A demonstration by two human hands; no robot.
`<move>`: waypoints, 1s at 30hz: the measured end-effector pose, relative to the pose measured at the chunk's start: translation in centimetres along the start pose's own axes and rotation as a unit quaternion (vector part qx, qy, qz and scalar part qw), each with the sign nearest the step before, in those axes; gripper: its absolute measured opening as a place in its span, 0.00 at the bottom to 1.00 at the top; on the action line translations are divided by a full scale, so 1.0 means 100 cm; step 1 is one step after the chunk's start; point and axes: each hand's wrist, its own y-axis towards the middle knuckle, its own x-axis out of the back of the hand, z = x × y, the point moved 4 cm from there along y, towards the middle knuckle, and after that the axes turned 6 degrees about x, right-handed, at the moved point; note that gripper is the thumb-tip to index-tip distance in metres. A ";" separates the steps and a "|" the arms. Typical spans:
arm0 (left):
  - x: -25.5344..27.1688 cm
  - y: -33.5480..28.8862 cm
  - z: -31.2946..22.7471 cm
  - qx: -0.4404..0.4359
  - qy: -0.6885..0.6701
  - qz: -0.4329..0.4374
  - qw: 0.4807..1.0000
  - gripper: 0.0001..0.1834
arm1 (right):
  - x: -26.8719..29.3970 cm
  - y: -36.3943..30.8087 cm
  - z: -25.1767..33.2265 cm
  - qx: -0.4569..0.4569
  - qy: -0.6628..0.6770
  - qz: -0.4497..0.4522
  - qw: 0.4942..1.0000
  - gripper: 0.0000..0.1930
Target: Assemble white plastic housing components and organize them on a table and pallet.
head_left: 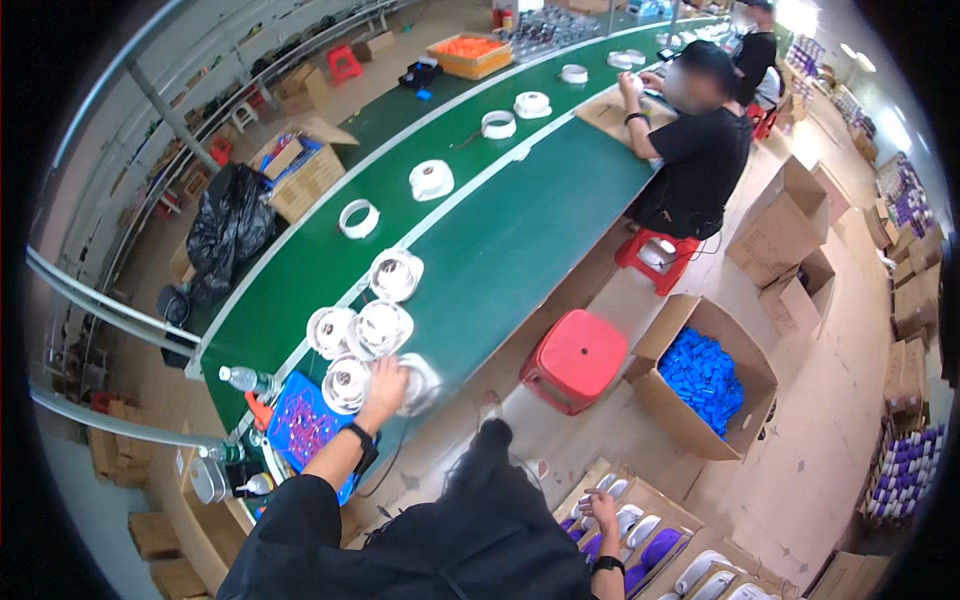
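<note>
My left hand (386,390) is at the near end of the green bench, fingers closed on the rim of a white round plastic housing (420,386) that is smeared by motion. Several similar housings (380,328) with coiled insides are clustered just beyond it. Next to them is a blue tray (304,416) of small red and purple wired parts. Low on the right, my right hand (600,510) hangs over a cardboard box (655,510) packed with white and purple pieces. Its fingers are loosely apart, with nothing visible in them.
A green conveyor (300,270) carries spaced white housings. Beside the bench stand a red stool (580,350) and a carton of blue parts (700,380). A co-worker in black (695,150) sits farther along. Plastic bottles (248,380) stand at the bench's left corner.
</note>
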 end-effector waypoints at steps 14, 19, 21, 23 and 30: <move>0.013 -0.024 0.034 0.015 -0.034 -0.005 0.999 0.17 | 0.002 0.026 -0.001 -0.007 0.017 0.038 0.999 0.17; 0.029 -0.032 0.019 -0.032 -0.034 -0.097 0.994 0.12 | 0.011 0.029 -0.005 0.000 0.020 0.033 0.999 0.16; 0.024 -0.039 0.027 0.008 -0.029 -0.044 0.999 0.12 | 0.000 0.030 -0.001 0.001 0.032 0.035 0.999 0.15; 0.022 -0.046 0.036 0.022 -0.040 -0.075 0.996 0.13 | 0.000 0.027 0.004 0.013 0.026 0.039 0.999 0.15; 0.058 -0.038 0.044 0.103 -0.214 -0.078 0.968 0.06 | 0.005 0.024 -0.013 -0.005 0.033 0.029 0.999 0.17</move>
